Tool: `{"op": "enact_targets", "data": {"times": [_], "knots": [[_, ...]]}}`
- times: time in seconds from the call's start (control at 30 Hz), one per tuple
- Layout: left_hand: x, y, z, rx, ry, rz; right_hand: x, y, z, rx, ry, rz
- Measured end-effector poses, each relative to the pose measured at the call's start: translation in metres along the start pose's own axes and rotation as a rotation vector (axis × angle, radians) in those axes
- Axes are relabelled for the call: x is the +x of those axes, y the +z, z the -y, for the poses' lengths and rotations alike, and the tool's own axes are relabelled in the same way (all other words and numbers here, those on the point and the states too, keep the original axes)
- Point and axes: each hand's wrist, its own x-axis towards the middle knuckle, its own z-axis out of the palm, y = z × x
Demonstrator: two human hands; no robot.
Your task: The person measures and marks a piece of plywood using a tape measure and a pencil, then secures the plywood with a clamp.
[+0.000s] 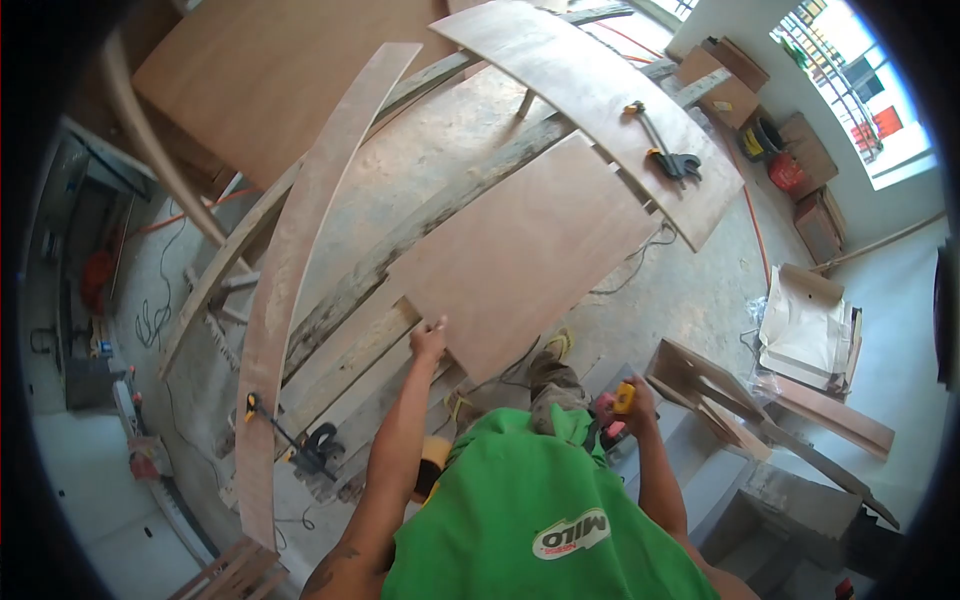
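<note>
My left hand (pixel 429 340) is at the lower left edge of a flat plywood panel (pixel 530 240), its fingers closed at the panel's corner. The panel lies across rough wooden beams (pixel 440 215). Close to my right side, my right hand (pixel 634 404) is wrapped round a yellow object (pixel 624 397), too small to identify. A curved plywood strip (pixel 310 210) runs along the left, with a clamp (pixel 300 446) on its lower part. Another curved board (pixel 600 85) lies beyond the panel and bears a second clamp (pixel 668 150).
A large plywood sheet (pixel 260 70) stands at the upper left. Cardboard and scrap wood (pixel 810 325) lie at the right, near open wooden boxes (pixel 710 390) and grey blocks (pixel 790 510). Cables and an orange cord (pixel 754 230) run over the floor.
</note>
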Motion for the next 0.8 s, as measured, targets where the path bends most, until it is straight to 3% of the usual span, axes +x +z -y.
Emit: {"op": "enact_targets", "data": {"times": [0.1, 0.23, 0.3, 0.33, 0.37, 0.43, 0.5, 0.57, 0.67, 0.8], "knots": [[0.0, 0.003, -0.002, 0.021, 0.013, -0.037, 0.008, 0.049, 0.049, -0.244, -0.112, 0.097], [0.016, 0.008, 0.006, 0.053, 0.011, -0.071, 0.089, 0.064, 0.053, -0.26, -0.149, 0.194], [0.013, 0.004, -0.006, -0.072, -0.167, -0.041, 0.11, 0.074, 0.066, -0.238, -0.172, 0.223], [0.006, 0.003, -0.015, 0.032, -0.207, -0.081, 0.11, 0.078, 0.077, -0.251, -0.192, 0.191], [0.006, 0.003, -0.013, 0.053, -0.207, -0.086, 0.111, 0.083, 0.087, -0.266, -0.211, 0.159], [0.007, 0.002, -0.005, -0.046, 0.038, -0.16, 0.121, 0.096, 0.106, -0.226, -0.145, 0.132], [-0.005, 0.007, -0.011, -0.056, -0.008, -0.204, 0.135, 0.102, 0.122, -0.191, -0.068, 0.108], [-0.017, 0.01, -0.016, -0.373, 0.021, -0.283, 0.153, 0.105, 0.136, -0.239, -0.065, 0.28], [-0.048, 0.006, -0.042, -0.242, 0.063, -0.329, 0.168, 0.112, 0.156, -0.238, 0.014, 0.499], [-0.067, -0.005, -0.065, -0.196, 0.088, -0.403, 0.154, 0.112, 0.175, -0.159, -0.005, 0.598]]}}
